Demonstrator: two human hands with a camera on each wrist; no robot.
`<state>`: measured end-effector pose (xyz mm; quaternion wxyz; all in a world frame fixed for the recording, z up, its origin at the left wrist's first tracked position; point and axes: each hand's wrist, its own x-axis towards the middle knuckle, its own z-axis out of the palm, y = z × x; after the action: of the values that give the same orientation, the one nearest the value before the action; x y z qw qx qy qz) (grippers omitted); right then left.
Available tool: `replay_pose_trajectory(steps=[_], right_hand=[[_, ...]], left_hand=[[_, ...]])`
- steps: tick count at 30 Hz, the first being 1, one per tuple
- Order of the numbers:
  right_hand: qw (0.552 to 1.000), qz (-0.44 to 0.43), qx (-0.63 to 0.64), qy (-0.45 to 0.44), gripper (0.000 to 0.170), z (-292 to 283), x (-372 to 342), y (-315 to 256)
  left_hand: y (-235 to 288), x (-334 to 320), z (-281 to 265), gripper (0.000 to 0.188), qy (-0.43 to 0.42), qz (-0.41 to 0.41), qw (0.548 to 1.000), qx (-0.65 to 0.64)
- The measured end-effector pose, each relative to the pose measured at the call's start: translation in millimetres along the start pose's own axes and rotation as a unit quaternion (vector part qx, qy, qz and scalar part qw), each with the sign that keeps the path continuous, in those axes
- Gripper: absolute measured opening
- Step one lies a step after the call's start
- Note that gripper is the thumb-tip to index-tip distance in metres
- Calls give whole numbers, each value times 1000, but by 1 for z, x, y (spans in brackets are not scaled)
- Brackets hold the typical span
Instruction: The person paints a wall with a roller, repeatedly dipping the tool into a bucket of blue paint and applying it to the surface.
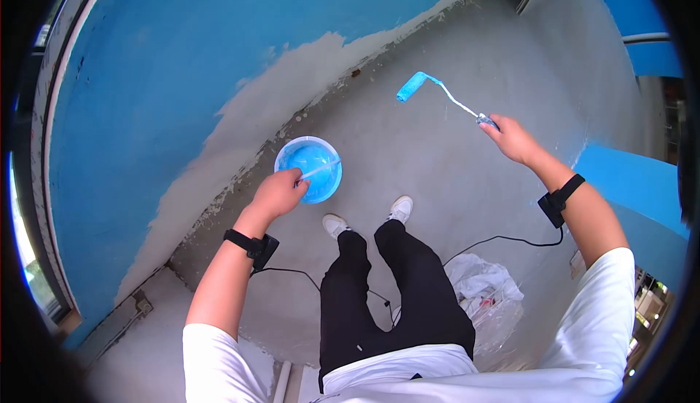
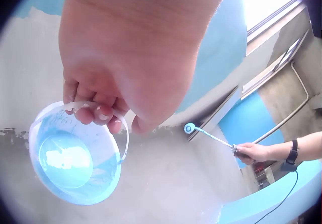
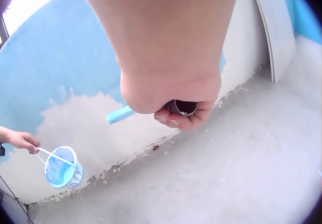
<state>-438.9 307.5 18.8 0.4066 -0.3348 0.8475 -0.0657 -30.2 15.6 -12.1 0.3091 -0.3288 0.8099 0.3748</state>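
My left hand [image 1: 281, 191] grips the white handle of a paint bucket [image 2: 75, 184], its fingers curled round the bail. Blue paint covers the bottom of the bucket, and streaks of it coat the inner wall. The bucket hangs tilted in the left wrist view. Out to the right, my right hand [image 1: 512, 139] holds a paint roller [image 1: 413, 87] by its handle. The roller's sleeve is coated in blue, and its thin bent frame is spattered with paint. In the right wrist view, the open handle end shows between the curled fingers, while the palm hides most of the tool.
A wall [image 1: 182, 45] beside me is partly blue, with a bare whitish strip along its base. Grey concrete floor [image 1: 364, 140] lies under my feet. Crumpled clear plastic [image 1: 485, 293] sits behind my right leg. Black cables run from both wrist straps. A low blue surface [image 1: 634, 188] stands at right.
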Motion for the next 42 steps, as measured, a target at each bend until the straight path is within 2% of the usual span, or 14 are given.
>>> replay_pose_trajectory(steps=[4,10,12,13,15,16,18,24,28,33,37,39,41,42], right_hand=[[999,5,-36,11,43,23,31,-5],[986,-51,39,155,38,98,134,41],[951,-59,220,208,34,128,157,45],[949,-67,217,216,34,145,175,46],[890,-74,375,247,31,181,206,41],[887,-84,375,256,31,195,217,33],[791,-93,548,255,29,223,243,13],[696,-198,614,316,30,244,314,-29],[669,-212,647,297,31,246,326,-52],[725,-178,590,308,33,250,331,-43],[726,-165,590,312,34,251,326,-54],[705,-158,631,283,35,257,328,-63],[713,-154,624,280,35,266,329,-68],[729,-151,603,286,35,274,330,-67]], left_hand=[[-28,21,30,31,9,0,1000,15],[-63,105,68,31,83,48,994,55],[-75,122,85,31,109,51,990,77],[-82,138,95,31,121,55,988,78],[-98,166,116,29,118,62,988,83],[-102,176,123,28,121,58,988,78],[-107,199,136,28,134,58,987,69],[-86,239,157,32,148,46,987,49],[-79,249,160,36,139,36,990,12],[-77,252,183,41,140,23,989,-52],[-78,259,195,46,162,4,980,-113],[-81,272,206,48,173,12,972,-159],[-86,280,213,50,173,11,961,-214],[-83,280,208,52,131,-4,969,-210]])
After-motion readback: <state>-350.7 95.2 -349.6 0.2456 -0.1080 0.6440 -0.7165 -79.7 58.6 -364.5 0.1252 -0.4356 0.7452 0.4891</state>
